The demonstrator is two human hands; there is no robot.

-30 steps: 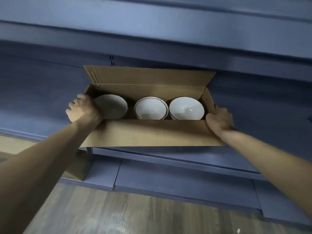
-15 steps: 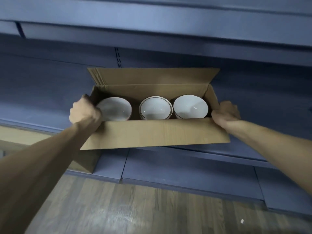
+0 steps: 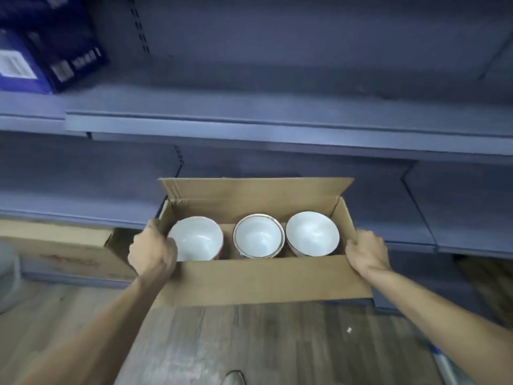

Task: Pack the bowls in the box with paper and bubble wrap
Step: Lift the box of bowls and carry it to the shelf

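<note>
Since a second ago your view has lifted to show more shelves. You hold the box before them, three bowls inside; left hand and right hand curl over its ends.

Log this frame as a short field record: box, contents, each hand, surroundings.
box: open cardboard box, flaps up, held in front of blue shelving
contents: three white bowls in a row, left bowl, middle bowl, right bowl; no paper or bubble wrap visible
left hand: grips the box's left end
right hand: grips the box's right end
surroundings: second cardboard box low on the left; wood floor
</note>
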